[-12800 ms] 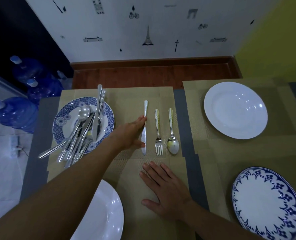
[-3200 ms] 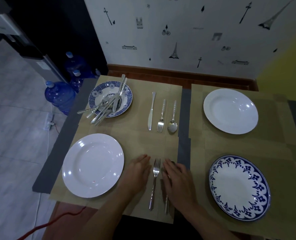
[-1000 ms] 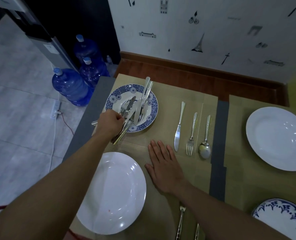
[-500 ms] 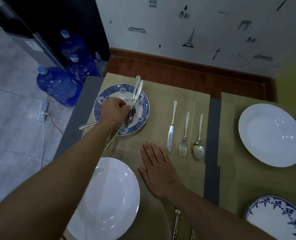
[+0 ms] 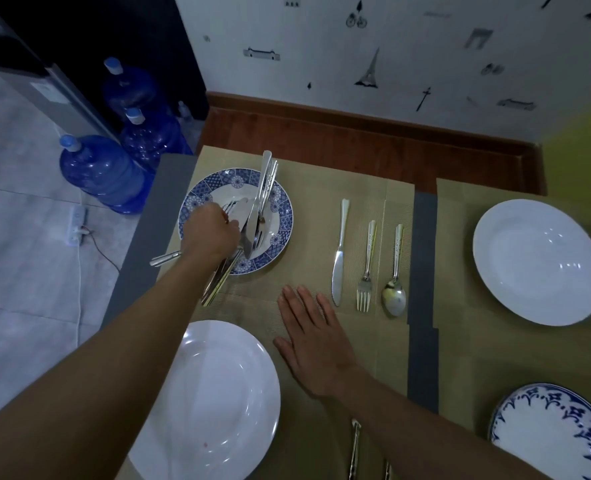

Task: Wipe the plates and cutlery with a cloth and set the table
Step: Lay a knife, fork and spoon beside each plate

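Steel cutlery pile (image 5: 263, 190) pinched in left hand (image 5: 211, 234) grip, right hand (image 5: 314, 338) spread flat on placemat (image 5: 316, 206)

White wall (image 5: 408, 46) w/ small black drawings (tower, bike) at the back, yellow wall (image 5: 585, 161) on the rt, brown wood skirting (image 5: 356, 116) below. Grey tile floor (image 5: 20, 289) on the left w/ three blue water bottles (image 5: 103, 171) by a dark unit (image 5: 96, 29), plus a white power strip (image 5: 75, 226) w/ cord. Grey table (image 5: 141, 244) edge near the bottles; light is dim.

The left hand (image 5: 211, 233) covers part of the cutlery pile (image 5: 257, 209); which piece its fingers (image 5: 231, 221) hold is not clear. The bottom edge cuts two utensils (image 5: 355, 452) and the blurred lower-right plate (image 5: 557, 427).
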`<state>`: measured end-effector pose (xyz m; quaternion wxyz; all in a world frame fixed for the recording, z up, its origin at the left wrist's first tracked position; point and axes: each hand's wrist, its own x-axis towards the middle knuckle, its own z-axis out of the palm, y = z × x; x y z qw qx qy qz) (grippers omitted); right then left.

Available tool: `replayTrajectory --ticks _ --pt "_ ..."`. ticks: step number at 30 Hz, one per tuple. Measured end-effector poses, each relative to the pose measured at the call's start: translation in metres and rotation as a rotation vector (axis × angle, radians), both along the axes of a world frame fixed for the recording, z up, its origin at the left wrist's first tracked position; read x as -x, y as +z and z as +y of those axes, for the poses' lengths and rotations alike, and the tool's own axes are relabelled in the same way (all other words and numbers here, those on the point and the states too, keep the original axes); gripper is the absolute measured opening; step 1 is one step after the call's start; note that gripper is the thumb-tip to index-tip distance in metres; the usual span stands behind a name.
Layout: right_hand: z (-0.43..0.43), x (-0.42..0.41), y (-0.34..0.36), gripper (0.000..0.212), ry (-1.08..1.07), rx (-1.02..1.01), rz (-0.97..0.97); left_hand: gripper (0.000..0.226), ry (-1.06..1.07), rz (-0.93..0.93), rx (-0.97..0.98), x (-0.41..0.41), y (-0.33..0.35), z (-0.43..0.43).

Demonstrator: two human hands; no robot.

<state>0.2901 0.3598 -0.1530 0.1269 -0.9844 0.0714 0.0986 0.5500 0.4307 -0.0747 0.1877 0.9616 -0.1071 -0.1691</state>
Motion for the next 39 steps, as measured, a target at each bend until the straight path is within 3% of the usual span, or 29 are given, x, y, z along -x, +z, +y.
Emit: replayTrajectory --ticks 11,16,20,30,34,39 --pt "0.0 0.0 0.0 0.067 0.007 0.004 0.005 0.01 -0.058 0.066 -0.078 -0.003 0.014 0.01" --pt "0.0 0.0 0.0 0.067 0.009 0.012 -0.011 0.017 -0.039 0.074 -0.054 -0.003 0.019 0.014" --pt "-0.002 0.0 0.0 0.066 0.015 0.022 -0.019 0.025 0.003 0.063 0.069 -0.003 0.03 0.016" --pt "-0.012 -0.003 0.013 0.069 0.064 -0.116 0.028 0.013 0.03 0.239 0.443 0.054 0.083 0.018" --pt "-0.02 0.016 0.034 0.067 -0.041 -0.279 -0.105 0.013 0.012 0.287 0.483 0.107 0.076 0.02" --pt "-0.055 0.074 0.038 0.042 -0.317 -0.318 -0.248 0.008 0.035 0.423 0.451 0.182 0.042 0.028"
